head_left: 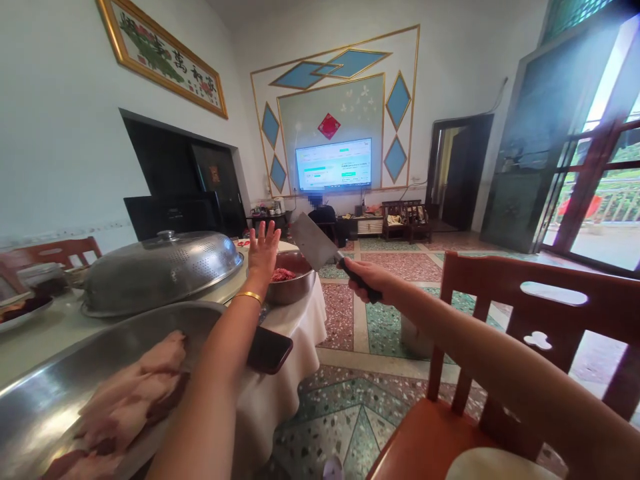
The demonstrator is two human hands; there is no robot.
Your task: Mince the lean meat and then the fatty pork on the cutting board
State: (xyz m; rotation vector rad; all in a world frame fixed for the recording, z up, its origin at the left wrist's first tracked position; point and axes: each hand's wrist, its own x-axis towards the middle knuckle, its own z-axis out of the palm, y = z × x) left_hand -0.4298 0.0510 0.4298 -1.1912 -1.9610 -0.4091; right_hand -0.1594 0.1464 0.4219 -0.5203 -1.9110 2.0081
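One cleaver (313, 244), one phone (269, 351)

Bare arms, a thin gold bangle (249, 295) worn just behind the left hand (263, 252).

A home's living and dining room: a wall-mounted television (333, 164), framed calligraphy (163, 55), wooden chairs (505, 347) and a cloth-covered worktop (285, 327).
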